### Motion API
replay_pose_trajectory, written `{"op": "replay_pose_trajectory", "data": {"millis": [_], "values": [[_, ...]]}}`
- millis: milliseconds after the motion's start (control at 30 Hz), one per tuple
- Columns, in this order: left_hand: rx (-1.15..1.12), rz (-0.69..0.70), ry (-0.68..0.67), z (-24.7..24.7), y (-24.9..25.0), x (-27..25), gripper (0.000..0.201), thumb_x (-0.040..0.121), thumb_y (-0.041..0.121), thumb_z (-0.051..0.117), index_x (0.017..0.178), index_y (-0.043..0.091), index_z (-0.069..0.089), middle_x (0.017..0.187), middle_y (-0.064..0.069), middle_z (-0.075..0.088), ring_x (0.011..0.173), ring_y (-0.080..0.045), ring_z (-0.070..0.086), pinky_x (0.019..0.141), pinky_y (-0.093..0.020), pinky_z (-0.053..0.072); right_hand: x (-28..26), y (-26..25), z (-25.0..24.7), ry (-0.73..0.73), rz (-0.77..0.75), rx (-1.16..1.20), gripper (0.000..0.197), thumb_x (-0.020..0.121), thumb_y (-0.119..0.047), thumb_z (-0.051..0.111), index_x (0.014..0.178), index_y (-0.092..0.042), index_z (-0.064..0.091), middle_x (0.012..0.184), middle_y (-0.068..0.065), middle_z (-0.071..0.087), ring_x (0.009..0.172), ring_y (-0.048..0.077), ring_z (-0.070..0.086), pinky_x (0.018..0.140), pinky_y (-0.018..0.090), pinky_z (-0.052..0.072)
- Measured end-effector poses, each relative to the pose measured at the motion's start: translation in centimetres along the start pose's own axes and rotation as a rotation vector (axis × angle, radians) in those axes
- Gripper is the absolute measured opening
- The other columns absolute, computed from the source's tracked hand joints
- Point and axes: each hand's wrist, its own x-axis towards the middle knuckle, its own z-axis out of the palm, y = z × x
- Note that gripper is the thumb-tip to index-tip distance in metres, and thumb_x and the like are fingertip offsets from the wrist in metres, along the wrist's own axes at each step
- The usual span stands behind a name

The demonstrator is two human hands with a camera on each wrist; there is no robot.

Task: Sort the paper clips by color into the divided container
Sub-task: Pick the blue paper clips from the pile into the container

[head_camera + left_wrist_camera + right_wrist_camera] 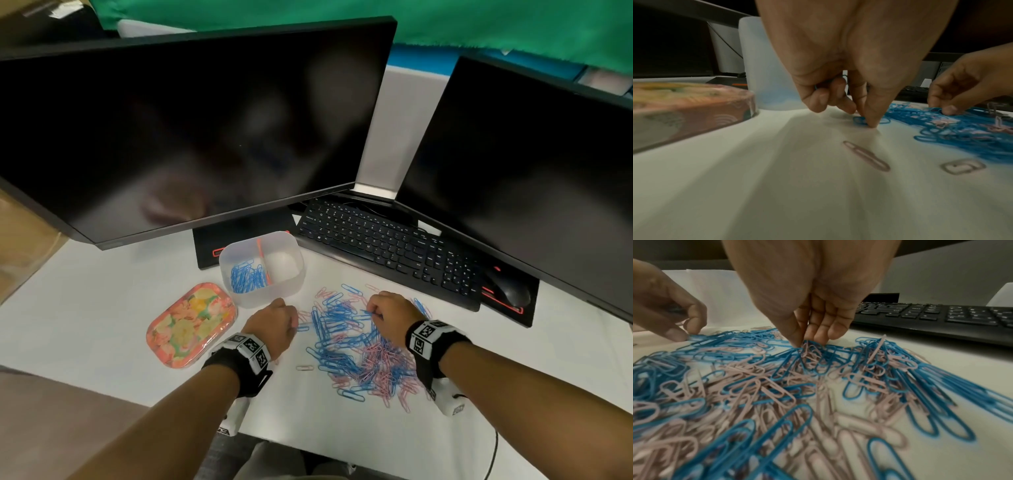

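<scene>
Paper clips (359,349) under both hands, container (262,267) beyond

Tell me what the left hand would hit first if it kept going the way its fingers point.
The left hand points down at the desk, fingertip already on a blue clip at the pile's left edge. Going on, it would likely meet only that clip and the white desk beneath.

Container (262,274) frosted plastic; clips (777,386) prob. coated, matt.
</scene>
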Motion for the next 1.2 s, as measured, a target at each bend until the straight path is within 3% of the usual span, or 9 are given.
{"op": "replay_pose_trajectory", "data": {"millis": [233,400,500,633,733,833,1000,1100,1200], "values": [[-0.183,-0.013,0.026,-0.1,-0.3,-0.4,0.018,0.083,0.013,0.057,0.076,0.03,0.054,0.081,0.006,0.061,0.08,-0.017,0.058,0.074,-0.027,0.049,0.0,0.0,-1.0,0.057,0.037,0.15,0.006,0.085,-0.011,0.058,0.087,-0.012,0.064,0.082,-0.002,0.056,0.075,0.016,0.052,0.071,0.025,0.045],[-0.409,-0.057,0.038,-0.4,0.2,-0.2,0.028,0.091,0.006,0.048,0.108,0.021,0.065,0.089,0.006,0.059,0.083,-0.01,0.054,0.078,-0.016,0.035,-0.2,0.2,-2.6,0.087,0.171,0.415,0.01,0.087,-0.01,0.061,0.095,-0.014,0.065,0.078,0.0,0.063,0.068,0.011,0.056,0.064,0.018,0.046],[-0.82,-0.211,-0.034,-0.9,0.7,0.1,0.025,0.088,0.002,0.045,0.08,0.014,0.066,0.077,0.005,0.059,0.067,-0.01,0.05,0.062,-0.021,0.038,0.0,0.5,-3.0,0.013,0.233,0.669,0.016,0.089,-0.005,0.06,0.104,-0.01,0.063,0.081,0.008,0.069,0.069,0.017,0.063,0.073,0.034,0.054],[-1.266,-0.373,-0.018,-1.7,1.1,0.1,0.014,0.051,0.008,0.042,0.062,0.004,0.05,0.056,-0.01,0.045,0.041,-0.017,0.047,0.04,-0.018,0.032,-0.4,-0.7,-3.2,-0.018,0.347,1.145,0.02,0.091,0.009,0.046,0.093,-0.004,0.06,0.076,0.013,0.059,0.062,0.024,0.06,0.06,0.031,0.053],[-1.418,-0.42,-0.035,-1.7,1.2,0.2,0.008,0.069,0.003,0.04,0.064,0.006,0.045,0.06,-0.01,0.044,0.043,-0.019,0.046,0.041,-0.021,0.032,-0.6,-1.6,-2.9,-0.017,0.41,1.317,0.023,0.086,0.01,0.034,0.082,-0.002,0.053,0.071,0.015,0.052,0.056,0.024,0.053,0.056,0.031,0.042],[-1.229,-0.408,-0.005,-1.1,1.1,0.5,0.018,0.083,0.008,0.043,0.066,0.007,0.047,0.061,-0.008,0.046,0.044,-0.016,0.043,0.046,-0.022,0.03,-0.7,-2.1,-2.5,-0.064,0.467,1.361,0.021,0.086,0.001,0.034,0.076,-0.008,0.05,0.069,0.01,0.05,0.056,0.02,0.046,0.055,0.029,0.035],[-0.291,-0.145,0.058,0.6,0.7,0.3,0.003,0.085,0.025,0.061,0.086,0.023,0.06,0.078,0.005,0.059,0.075,-0.015,0.058,0.065,-0.022,0.042,-0.7,-2.4,-2.4,-0.098,0.433,1.209,0.016,0.09,-0.011,0.052,0.074,-0.01,0.052,0.065,0.006,0.051,0.05,0.016,0.044,0.055,0.028,0.033],[-0.096,-0.072,0.072,1.1,0.9,0.2,0.012,0.089,0.028,0.056,0.099,0.024,0.062,0.1,0.003,0.059,0.093,-0.019,0.06,0.082,-0.029,0.048,-0.6,-2.5,-2.5,-0.107,0.392,1.146,0.014,0.09,-0.011,0.055,0.076,-0.009,0.053,0.065,0.006,0.051,0.05,0.017,0.044,0.052,0.026,0.032],[-0.053,-0.05,0.091,1.1,1.1,0.3,0.014,0.09,0.029,0.053,0.099,0.023,0.062,0.101,0.002,0.056,0.091,-0.022,0.062,0.08,-0.03,0.049,-0.7,-2.7,-2.6,-0.116,0.374,1.088,0.011,0.09,-0.01,0.056,0.08,-0.008,0.055,0.065,0.006,0.051,0.053,0.017,0.044,0.05,0.026,0.032]]}}
